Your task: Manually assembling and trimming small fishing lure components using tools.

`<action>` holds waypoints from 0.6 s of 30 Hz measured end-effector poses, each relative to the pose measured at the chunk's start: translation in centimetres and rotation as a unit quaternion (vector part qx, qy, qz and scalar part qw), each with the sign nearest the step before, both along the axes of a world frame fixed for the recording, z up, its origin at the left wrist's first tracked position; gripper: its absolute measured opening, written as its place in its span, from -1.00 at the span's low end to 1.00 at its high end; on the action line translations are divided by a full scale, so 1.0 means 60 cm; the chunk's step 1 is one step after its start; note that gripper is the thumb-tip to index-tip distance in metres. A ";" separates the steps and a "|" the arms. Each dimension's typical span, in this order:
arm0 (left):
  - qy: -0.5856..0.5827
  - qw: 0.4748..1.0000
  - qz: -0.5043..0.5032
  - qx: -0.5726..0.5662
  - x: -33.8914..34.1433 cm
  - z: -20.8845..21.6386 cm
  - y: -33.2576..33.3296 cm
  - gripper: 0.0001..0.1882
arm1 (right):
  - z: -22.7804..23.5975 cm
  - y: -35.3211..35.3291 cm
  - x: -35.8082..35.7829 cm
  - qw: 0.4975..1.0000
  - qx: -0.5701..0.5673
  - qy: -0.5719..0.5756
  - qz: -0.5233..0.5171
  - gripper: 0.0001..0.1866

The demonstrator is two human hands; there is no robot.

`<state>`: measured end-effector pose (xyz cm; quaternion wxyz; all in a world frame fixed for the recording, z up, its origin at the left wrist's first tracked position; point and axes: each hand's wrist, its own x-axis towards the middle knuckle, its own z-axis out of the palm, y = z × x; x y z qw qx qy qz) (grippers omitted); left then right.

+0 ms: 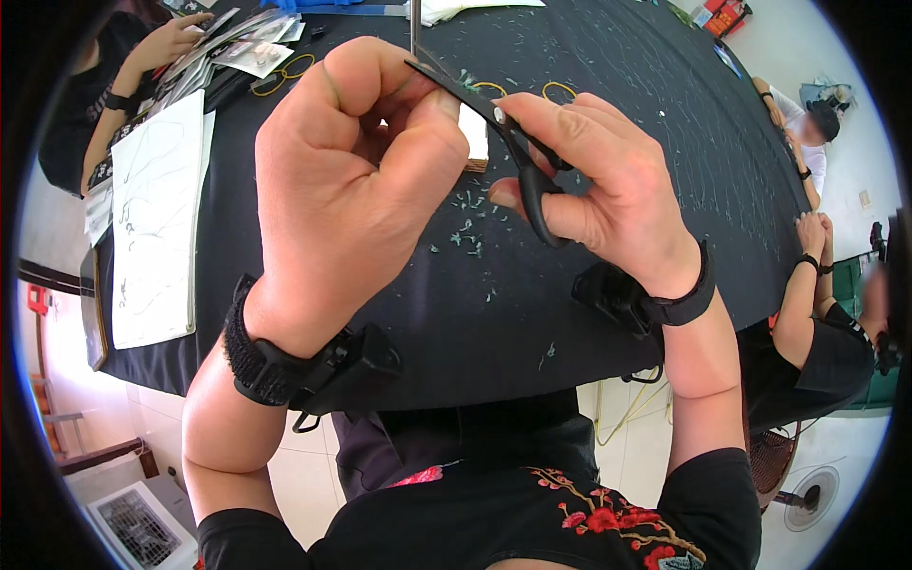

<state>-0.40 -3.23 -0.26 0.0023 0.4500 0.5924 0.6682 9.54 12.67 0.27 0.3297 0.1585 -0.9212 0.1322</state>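
Note:
My right hand grips black-handled scissors, thumb and fingers at the handles. Their dark blades reach left to the fingertips of my left hand and look slightly parted. That left hand is curled, with thumb and forefinger pinched together; what lies in the pinch is hidden. A thin dark line crosses its forefinger. Green fluffy bits show just behind the blades. Below them, partly covered by my left hand, sits a small white-topped block with a brown edge. Small green scraps are scattered on the black tablecloth.
White sheets lie at the left table edge. Beyond them, another person's hand is by a pile of plastic packets. Yellow loops lie farther back. Two other people sit along the right side. A fan stands at lower right.

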 end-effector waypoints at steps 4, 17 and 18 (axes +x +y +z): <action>-0.010 1.000 -0.011 0.014 0.000 -0.001 0.001 -0.94 | 0.002 -0.002 0.001 1.000 -0.001 -0.007 0.002 -0.45; -0.026 0.998 -0.029 0.040 -0.006 0.000 0.000 -0.95 | -0.013 -0.014 -0.003 0.991 -0.131 -0.022 0.003 -0.53; -0.024 0.998 -0.029 0.043 -0.005 0.001 -0.001 -0.95 | -0.016 -0.014 -0.004 0.989 -0.150 -0.017 0.007 -0.51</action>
